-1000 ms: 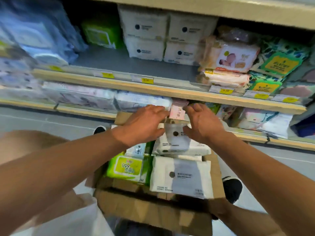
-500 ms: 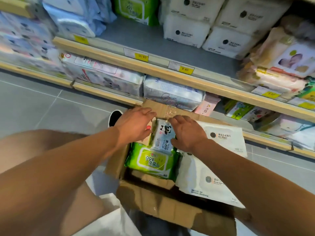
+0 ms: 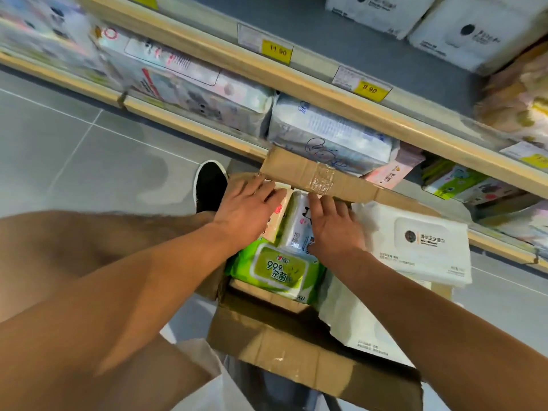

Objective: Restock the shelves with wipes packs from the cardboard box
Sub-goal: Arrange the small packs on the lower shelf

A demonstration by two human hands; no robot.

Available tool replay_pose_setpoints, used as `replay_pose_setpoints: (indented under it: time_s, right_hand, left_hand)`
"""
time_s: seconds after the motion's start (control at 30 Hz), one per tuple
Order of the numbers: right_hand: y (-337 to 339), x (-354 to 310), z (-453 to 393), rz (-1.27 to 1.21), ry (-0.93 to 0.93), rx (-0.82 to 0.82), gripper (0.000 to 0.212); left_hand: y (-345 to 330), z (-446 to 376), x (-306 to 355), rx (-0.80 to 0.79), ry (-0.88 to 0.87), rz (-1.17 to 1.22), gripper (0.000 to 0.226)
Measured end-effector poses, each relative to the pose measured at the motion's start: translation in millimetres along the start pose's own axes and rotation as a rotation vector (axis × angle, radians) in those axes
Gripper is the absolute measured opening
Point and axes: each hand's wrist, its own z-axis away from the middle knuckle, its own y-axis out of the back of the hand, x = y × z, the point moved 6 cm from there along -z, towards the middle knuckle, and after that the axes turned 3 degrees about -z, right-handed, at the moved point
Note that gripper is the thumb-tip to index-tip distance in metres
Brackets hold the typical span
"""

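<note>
Reaching both hands into a still well-stocked brown cardboard box (image 3: 299, 355), left hand (image 3: 247, 212) and right hand (image 3: 333, 229) laying relaxed fingers on a white panda-print wipes pack (image 3: 299, 226), not yet gripping.

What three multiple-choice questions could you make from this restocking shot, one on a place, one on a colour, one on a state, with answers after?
1. Where does the green wipes pack lie?
A. in the cardboard box
B. on the floor
C. on the upper shelf

2. What colour are the price tags on the shelf edge?
A. red
B. yellow
C. blue

3. How are the hands placed?
A. both on packs in the box
B. both hanging idle
C. one on the shelf

Answers: 1 A, it sits between the box flaps. 2 B, both readable tags are yellow. 3 A, the left hand and right hand rest on upright packs.
</note>
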Motion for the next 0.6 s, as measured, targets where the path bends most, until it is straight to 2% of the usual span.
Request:
replay_pose_setpoints:
  time_s: [0.07, 0.17, 0.33, 0.6]
  right_hand:
    - [2, -4, 0, 0.039, 0.025, 0.082, 0.079]
    - [7, -6, 4, 0.020, 0.053, 0.125, 0.063]
    - [26, -2, 17, -0.079, 0.082, 0.193, 0.041]
    - [35, 9, 45, -0.267, 0.072, 0.136, 0.030]
  left_hand:
    - [5, 0, 0, 0.064, 0.012, -0.026, 0.075]
    - [12, -1, 0, 0.074, 0.064, -0.035, 0.071]
    - [30, 3, -2, 0.054, 0.119, 0.072, 0.049]
    - [72, 38, -6, 0.077, 0.208, 0.222, 0.031]
